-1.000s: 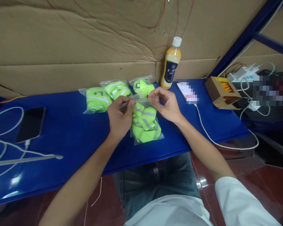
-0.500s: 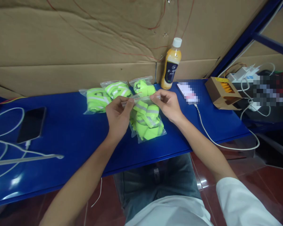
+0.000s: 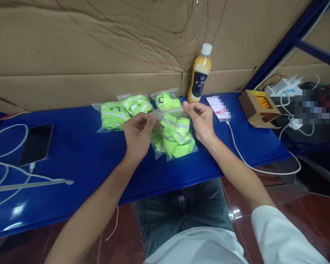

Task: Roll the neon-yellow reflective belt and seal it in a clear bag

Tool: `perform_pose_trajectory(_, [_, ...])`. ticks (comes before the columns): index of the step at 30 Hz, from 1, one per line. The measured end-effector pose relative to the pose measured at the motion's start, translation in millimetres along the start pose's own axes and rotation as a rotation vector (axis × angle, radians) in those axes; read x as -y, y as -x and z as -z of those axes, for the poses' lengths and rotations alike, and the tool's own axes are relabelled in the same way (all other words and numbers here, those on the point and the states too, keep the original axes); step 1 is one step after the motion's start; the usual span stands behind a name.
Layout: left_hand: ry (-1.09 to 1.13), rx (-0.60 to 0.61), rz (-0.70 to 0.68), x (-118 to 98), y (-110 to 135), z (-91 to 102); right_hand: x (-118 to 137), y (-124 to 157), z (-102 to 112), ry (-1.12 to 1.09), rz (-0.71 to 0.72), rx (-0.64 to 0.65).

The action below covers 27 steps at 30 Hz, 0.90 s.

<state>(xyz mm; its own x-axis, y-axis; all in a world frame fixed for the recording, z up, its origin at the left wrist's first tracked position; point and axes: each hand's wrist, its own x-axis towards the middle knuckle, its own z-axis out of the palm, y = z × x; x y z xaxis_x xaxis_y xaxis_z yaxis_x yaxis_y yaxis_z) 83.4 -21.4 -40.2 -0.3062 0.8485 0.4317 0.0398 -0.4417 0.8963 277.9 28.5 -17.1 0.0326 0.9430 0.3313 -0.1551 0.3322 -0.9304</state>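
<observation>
The clear bag [image 3: 173, 137] full of bright yellow-green straps with grey stripes lies on the blue table [image 3: 79, 154], near the front edge, right in front of the person. Its top edge, the strip that zips, is lifted up and runs from left to right, and both hands hold it. The left hand [image 3: 139, 134] pinches the left end of that strip with thumb and finger pressed together. The right hand [image 3: 199, 119] pinches the right end the same way, a bit farther back. So the bag sits just between the two hands and hangs down toward the person, and both hands are about as close to it. Compared with a second ago, the hands are wider apart, the right hand is farther right and farther back, and the bag has slid a little to the right with it. Behind the bag lie three more bags [image 3: 132, 108] of the same straps. A juice bottle [image 3: 199, 75] stands far back by the cardboard wall. A dark phone [image 3: 36, 145] lies far left, and a small brown box [image 3: 260, 106] sits far right
</observation>
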Motion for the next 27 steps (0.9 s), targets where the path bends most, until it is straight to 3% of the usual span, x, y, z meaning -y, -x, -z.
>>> perform_pose_trajectory(6, [0.014, -0.005, -0.035, 3.2, 1.5, 0.2, 2.4, 3.7, -3.6, -0.061, -0.217, 0.191])
perform_pose_trajectory(8, [-0.013, -0.007, -0.047, 2.1, 2.2, -1.4, 1.5, 5.4, -3.7, -0.041, -0.216, 0.214])
perform_pose_trajectory(12, [-0.13, 0.011, -0.092, -4.4, 3.0, -2.5, -2.7, 3.4, -0.3, -0.026, -0.139, 0.097])
perform_pose_trajectory(16, [-0.393, 0.044, -0.21, -6.7, 1.9, 1.3, -9.4, -4.7, 5.9, 0.009, -0.126, -0.005])
perform_pose_trajectory(21, [-0.839, 0.235, -0.383, 2.1, 4.0, 2.9, -13.9, -16.5, 16.4, 0.179, -0.032, 0.002])
perform_pose_trajectory(27, [-1.018, 0.395, -0.381, 10.4, 10.4, 0.3, -11.2, -40.6, 49.3, 0.445, 0.015, -0.028])
